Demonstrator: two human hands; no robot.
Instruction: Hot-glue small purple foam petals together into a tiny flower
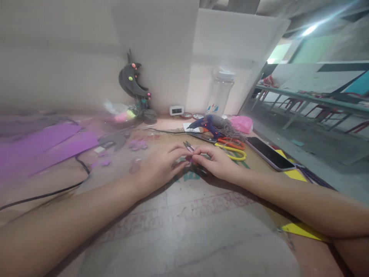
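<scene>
My left hand and my right hand meet over the middle of the table, fingertips closed together. Pinched between them is a small purple piece, mostly hidden by the fingers, so its shape is unclear. Just beyond the fingertips lie the pointed blades of small snips. Purple flower-shaped cutouts are on the table past my left hand. Behind my right hand are scissors with yellow handles and a pair with orange handles.
A blue glue gun rests by grey yarn, a pink bag and a clear bottle. Right is a phone; left, purple sheets and a black cable. A dark crescent ornament stands at the back.
</scene>
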